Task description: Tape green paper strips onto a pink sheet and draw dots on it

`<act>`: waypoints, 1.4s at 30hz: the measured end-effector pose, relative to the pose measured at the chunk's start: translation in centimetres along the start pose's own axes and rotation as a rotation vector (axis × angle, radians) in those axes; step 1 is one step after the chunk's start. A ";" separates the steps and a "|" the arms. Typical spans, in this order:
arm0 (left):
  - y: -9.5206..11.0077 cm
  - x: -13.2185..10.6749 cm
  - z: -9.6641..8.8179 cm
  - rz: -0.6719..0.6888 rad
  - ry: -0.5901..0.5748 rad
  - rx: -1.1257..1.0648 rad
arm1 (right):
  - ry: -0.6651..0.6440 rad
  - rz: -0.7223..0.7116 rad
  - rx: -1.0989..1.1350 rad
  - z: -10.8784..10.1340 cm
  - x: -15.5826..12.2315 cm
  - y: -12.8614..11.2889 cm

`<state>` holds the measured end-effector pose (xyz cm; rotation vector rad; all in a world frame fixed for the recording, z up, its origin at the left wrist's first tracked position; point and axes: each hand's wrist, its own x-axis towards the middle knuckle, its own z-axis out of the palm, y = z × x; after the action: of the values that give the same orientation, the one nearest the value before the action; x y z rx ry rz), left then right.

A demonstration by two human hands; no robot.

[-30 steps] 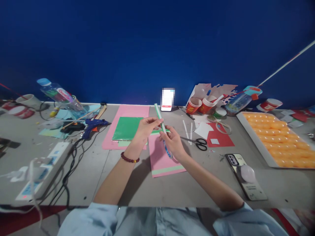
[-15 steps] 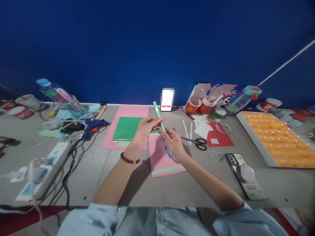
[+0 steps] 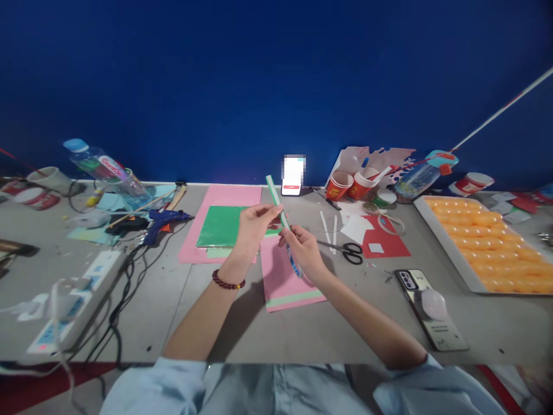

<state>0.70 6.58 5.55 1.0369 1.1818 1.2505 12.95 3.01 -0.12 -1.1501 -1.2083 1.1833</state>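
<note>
My left hand (image 3: 257,223) is closed, pinching a narrow green paper strip (image 3: 272,188) with a whitish band along it. The strip slants up and away, its far end free. Just right of it, my right hand (image 3: 305,252) is closed at the strip's near end and around a roll of tape (image 3: 294,266) with blue print on its inner side, partly hidden by the fingers. Below the hands lies pink paper (image 3: 279,276) with a pale green band near its front edge. A packet of green paper (image 3: 221,225) rests on another pink sheet (image 3: 192,245) to the left.
Black-handled scissors (image 3: 354,253) and white strips (image 3: 325,227) lie right of the hands. Farther right are a phone (image 3: 447,328) and a tray of orange balloon-like forms (image 3: 421,216). A blue glue gun (image 3: 159,219), cables and a power strip (image 3: 97,276) occupy the left. A lit phone (image 3: 291,173) stands behind.
The strip's far end has tipped slightly left and up. Both hands keep their hold almost in the same place, and the tape roll has turned a little.
</note>
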 end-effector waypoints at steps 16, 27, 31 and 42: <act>0.0 0.4 -0.5 0.142 -0.018 0.068 | -0.119 0.004 0.013 -0.4 -0.3 -0.6; -0.1 0.5 -1.0 0.151 -0.010 0.086 | -0.206 -0.006 0.108 -0.6 -0.2 -0.8; 0.1 0.6 -1.0 0.152 0.012 0.053 | -0.202 -0.010 0.080 -0.6 -0.1 -0.7; -0.3 1.1 -1.0 0.086 -0.115 -0.143 | -0.193 -0.044 0.007 -0.7 0.0 0.0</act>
<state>-0.28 7.65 5.03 1.0478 0.9546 1.3043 13.69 2.99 -0.12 -1.0157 -1.3666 1.2867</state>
